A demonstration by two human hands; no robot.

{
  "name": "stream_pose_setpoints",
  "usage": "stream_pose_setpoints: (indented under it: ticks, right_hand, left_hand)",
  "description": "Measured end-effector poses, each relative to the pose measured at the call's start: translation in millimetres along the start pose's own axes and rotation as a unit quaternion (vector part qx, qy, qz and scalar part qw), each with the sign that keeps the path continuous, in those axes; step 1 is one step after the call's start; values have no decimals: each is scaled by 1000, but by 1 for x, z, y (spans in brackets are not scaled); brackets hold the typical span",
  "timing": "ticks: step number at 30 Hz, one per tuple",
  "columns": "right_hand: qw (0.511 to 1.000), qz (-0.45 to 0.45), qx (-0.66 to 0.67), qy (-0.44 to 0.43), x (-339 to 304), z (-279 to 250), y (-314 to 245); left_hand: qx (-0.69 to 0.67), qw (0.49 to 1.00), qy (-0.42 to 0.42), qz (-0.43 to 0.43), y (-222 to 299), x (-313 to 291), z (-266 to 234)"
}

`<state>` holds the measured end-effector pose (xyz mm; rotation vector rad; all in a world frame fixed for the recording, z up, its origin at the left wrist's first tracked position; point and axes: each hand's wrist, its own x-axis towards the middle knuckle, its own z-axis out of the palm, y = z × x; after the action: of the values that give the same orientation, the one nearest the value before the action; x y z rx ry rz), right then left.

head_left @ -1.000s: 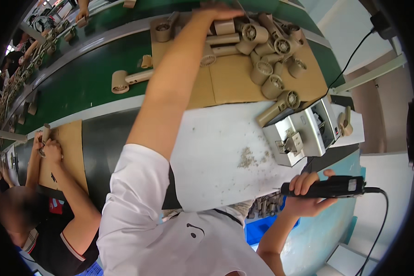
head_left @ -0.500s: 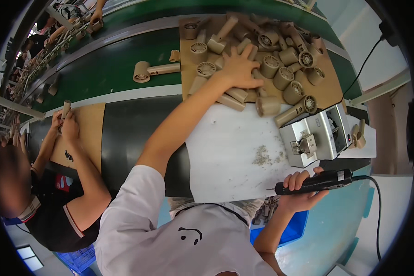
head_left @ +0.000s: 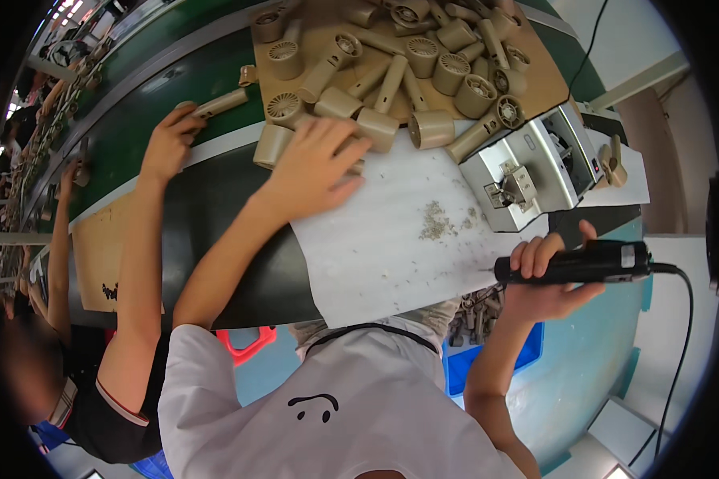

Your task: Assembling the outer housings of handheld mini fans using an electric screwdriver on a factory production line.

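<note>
The right hand [head_left: 545, 278] grips a screwdriver [head_left: 595, 262] while the left hand [head_left: 315, 164] is at the fans [head_left: 422, 57]

The metal box [head_left: 531, 156] stands on the table [head_left: 216, 180]. On its near side, the right hand is wrapped around the black powered screwdriver, whose tip points left. Well to the left of the metal box, the left hand reaches in over some tan fans with its fingers loosely spread; whether it has hold of one, I cannot tell. The fans lie crowded together to the left of the metal box and beyond it, most of them on cardboard [head_left: 545, 84]; one lies just beside the box on its left, and another is on its right. A white sheet [head_left: 367, 263] spreads leftward from the metal box, bearing a patch of tiny grey bits [head_left: 435, 222] near it. Far to the left of the box, a co-worker's hand [head_left: 166, 144] touches a fan on the green belt [head_left: 128, 148]. A blue bin [head_left: 458, 371] sits lower than the metal box, on its near side
</note>
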<state>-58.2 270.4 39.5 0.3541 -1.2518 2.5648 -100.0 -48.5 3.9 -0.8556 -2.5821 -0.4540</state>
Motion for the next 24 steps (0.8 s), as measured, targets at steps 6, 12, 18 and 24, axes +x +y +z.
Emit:
stream_pose_setpoints:
  ticks: [6,12,18,24]
  right_hand:
    - [993,-100,-63,22,46,-2,1]
    - [981,-117,-156,15,75,11,17]
    - [969,-113,-218,-3,82,5,38]
    - [969,-107,-222,-1,75,11,38]
  left_hand:
    - [-47,997,-60,-25,-26,12,0]
    - [-112,991,20,-69,-33,7,-4]
    - [-98,966,228,-71,-27,-1,-28]
    - [-326,928,156,-95,74,11,-66]
